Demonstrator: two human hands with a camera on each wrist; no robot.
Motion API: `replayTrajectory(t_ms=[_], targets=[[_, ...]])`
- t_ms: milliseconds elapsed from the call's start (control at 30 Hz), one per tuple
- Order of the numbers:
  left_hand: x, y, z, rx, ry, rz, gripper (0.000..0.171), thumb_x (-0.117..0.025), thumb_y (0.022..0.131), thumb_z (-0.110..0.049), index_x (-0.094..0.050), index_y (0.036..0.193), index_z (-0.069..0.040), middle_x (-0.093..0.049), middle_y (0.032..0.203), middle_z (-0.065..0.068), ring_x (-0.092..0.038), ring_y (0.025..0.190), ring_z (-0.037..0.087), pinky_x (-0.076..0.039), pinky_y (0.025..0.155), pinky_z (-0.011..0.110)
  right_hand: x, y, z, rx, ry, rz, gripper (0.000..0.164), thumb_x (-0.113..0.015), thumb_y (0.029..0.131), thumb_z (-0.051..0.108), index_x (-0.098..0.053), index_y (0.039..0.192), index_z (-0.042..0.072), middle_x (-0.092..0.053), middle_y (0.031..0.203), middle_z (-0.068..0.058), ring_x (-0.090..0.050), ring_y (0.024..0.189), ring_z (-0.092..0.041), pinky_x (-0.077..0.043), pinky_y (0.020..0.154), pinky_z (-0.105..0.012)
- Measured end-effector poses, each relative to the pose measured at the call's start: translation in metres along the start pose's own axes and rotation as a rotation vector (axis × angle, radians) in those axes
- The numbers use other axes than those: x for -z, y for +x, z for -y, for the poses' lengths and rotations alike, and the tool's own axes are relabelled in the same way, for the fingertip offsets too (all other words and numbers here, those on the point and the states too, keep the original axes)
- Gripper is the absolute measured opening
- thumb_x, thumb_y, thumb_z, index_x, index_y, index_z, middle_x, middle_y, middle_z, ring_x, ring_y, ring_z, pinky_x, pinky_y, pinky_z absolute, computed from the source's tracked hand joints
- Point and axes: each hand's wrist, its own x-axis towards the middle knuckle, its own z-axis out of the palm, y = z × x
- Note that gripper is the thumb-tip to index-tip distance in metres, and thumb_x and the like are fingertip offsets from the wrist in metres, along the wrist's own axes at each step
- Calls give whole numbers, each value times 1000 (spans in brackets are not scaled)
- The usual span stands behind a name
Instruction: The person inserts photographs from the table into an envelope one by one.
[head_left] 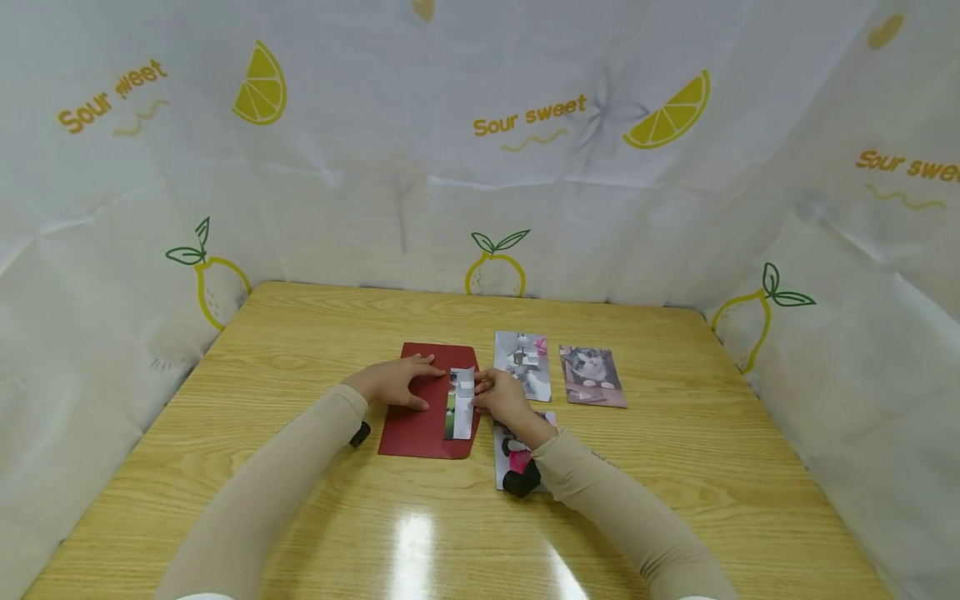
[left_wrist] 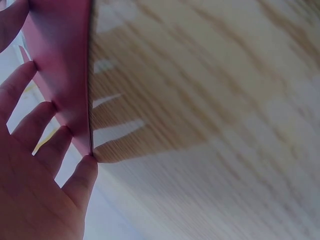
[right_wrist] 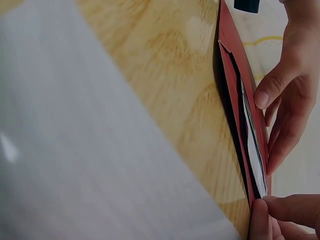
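A red envelope lies on the wooden table, its opening toward the right. A photo card sticks partly out of that opening, the rest hidden inside. My left hand rests spread on the envelope, its fingertips touching the red paper in the left wrist view. From the right, my right hand pinches the photo card at its outer edge. In the right wrist view the envelope mouth gapes slightly with the white card edge inside, and my right fingertips meet at its lower end.
Right of the envelope lie a greyish photo card and a cat photo card. Another photo card lies nearer, partly under my right wrist and its black camera. A white lemon-print cloth hangs behind the table.
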Motion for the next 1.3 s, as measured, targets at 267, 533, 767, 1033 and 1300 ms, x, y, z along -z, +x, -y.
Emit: replayTrajectory(t_ms=[267, 533, 767, 1033, 1300], targets=[[0, -1, -1, -5, 0, -2, 63, -69, 89, -33, -46, 146, -20, -22, 160, 12, -15, 149, 33, -25, 116, 54, 0, -1, 1, -9, 2, 2, 45, -65, 86, -7, -55, 129, -8, -61, 101, -18, -66, 80, -20, -58, 72, -31], [1, -1, -1, -12, -4, -1, 63, -70, 89, -33, -46, 146, -19, -22, 160, 13, -15, 149, 35, -25, 115, 55, -1, -1, 2, 13, -57, 12, 51, -69, 84, -5, -53, 133, -6, -62, 101, -15, -65, 81, -18, -58, 70, -30], [1, -1, -1, -5, 3, 3, 63, -69, 89, -33, -46, 146, -20, -22, 160, 12, -14, 149, 33, -24, 116, 54, -1, -2, 1, 24, -31, 4, 45, -70, 82, -7, -56, 125, -6, -61, 99, -16, -62, 77, -16, -57, 69, -30], [2, -2, -2, 3, 6, 7, 63, -69, 89, -34, -46, 146, -20, -21, 161, 11, -14, 149, 33, -25, 115, 54, -1, -2, 1, 25, -13, 30, 45, -68, 84, -6, -57, 127, -6, -61, 102, -17, -62, 80, -16, -56, 69, -28], [2, -2, -3, 5, 2, 9, 63, -69, 90, -34, -45, 147, -20, -20, 161, 11, -14, 149, 33, -24, 116, 54, -2, 0, 0, 21, -47, 44, 48, -70, 84, -3, -57, 131, -2, -63, 103, -13, -61, 79, -13, -54, 68, -25]])
